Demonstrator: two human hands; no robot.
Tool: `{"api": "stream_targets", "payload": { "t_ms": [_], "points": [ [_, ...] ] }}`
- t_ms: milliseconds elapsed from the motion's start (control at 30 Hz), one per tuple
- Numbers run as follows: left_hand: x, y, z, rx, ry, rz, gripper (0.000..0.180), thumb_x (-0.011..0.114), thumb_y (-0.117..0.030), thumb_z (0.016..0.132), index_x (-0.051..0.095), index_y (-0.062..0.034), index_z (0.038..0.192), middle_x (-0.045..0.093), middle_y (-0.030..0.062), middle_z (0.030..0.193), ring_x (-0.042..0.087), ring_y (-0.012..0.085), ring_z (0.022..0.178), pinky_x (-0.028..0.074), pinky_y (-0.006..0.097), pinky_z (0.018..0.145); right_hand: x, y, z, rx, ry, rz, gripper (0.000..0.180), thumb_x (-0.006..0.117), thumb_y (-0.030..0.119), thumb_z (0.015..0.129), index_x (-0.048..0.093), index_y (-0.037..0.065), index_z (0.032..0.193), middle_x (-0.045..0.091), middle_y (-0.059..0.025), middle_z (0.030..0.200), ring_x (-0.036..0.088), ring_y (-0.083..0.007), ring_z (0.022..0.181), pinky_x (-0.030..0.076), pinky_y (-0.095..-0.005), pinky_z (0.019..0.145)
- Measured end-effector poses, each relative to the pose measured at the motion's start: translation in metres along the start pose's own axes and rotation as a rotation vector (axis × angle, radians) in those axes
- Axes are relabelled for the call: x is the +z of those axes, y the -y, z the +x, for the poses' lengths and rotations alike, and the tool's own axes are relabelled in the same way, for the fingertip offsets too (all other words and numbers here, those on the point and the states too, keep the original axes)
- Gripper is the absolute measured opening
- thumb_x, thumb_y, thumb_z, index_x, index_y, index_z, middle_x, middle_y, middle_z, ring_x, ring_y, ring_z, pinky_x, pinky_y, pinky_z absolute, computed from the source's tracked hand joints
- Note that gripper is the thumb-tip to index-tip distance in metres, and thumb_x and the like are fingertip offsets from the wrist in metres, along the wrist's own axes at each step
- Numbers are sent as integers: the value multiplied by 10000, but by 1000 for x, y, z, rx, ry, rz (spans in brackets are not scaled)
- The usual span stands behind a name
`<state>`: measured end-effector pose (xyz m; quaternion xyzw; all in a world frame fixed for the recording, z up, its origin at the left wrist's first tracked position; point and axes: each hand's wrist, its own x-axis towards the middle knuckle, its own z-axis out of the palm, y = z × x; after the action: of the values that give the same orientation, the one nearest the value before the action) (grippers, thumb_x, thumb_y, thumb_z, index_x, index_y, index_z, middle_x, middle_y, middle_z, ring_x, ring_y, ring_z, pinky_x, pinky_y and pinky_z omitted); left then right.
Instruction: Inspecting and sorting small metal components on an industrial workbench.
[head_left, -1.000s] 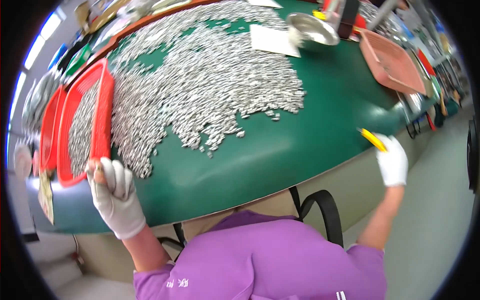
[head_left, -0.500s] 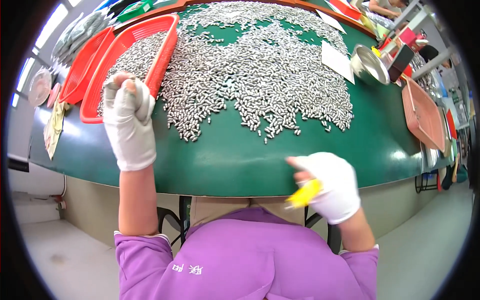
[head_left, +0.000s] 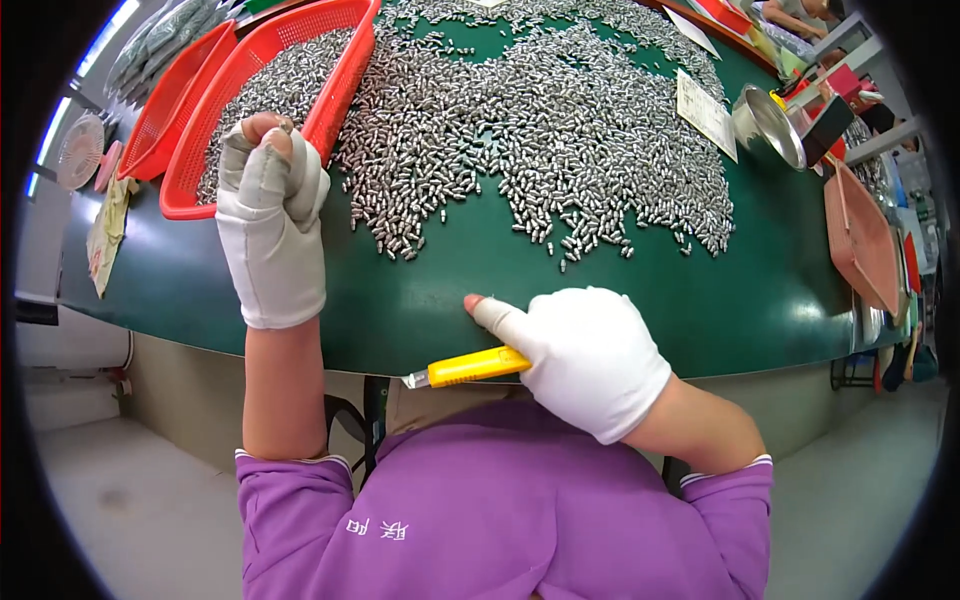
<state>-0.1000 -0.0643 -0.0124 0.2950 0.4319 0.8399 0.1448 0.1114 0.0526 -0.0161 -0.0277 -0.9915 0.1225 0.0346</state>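
Note:
My left hand (head_left: 268, 210), in a white glove with bare fingertips, is raised at the near end of a red plastic basket (head_left: 368, 70). Thumb and forefinger pinch a small metal part (head_left: 286, 125), mostly hidden by the fingers. In front of my body, over the table's near edge, my right hand (head_left: 590, 360) wears a similar glove. It grips a yellow utility knife (head_left: 478, 367), whose metal tip points left. The forefinger stretches out above the knife. Beyond both hands spreads a wide heap of small silvery metal parts (head_left: 590, 140); more of them fill the basket.
The green table (head_left: 420, 300) carries a white paper sheet (head_left: 706, 115) on the heap's right side. Past it are a steel bowl (head_left: 768, 130) and a pink basket (head_left: 862, 235). Another red basket (head_left: 180, 100) and a yellowish cloth (head_left: 108, 240) lie far left. Someone sits at the far right.
My right hand has swung left with the utility knife, which now shows sharply. My left hand stays raised, still pinching, slightly farther right in view. The whole view has shifted a little.

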Motion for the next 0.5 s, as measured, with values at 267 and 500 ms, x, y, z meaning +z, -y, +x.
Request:
{"api": "stream_targets", "payload": {
  "t_ms": [267,500],
  "points": [
    [-6,3,0,4,34,-6,118,608,-162,920,576,-99,1015,346,-68,635,272,40,526,214,203,492,-4,13,-31,-20,18,-70,470,614,196,782,607,146,1249,524,-16,622,551,-193,567,424,-340,509],
    [-4,8,4,-26,4,21,83,562,-165,953,610,-97,961,295,-65,612,219,41,496,198,218,477,-9,0,-66,-20,-26,-226,504,587,158,773,602,189,1277,427,-3,594,460,-171,529,347,-328,490]
  ]
}}
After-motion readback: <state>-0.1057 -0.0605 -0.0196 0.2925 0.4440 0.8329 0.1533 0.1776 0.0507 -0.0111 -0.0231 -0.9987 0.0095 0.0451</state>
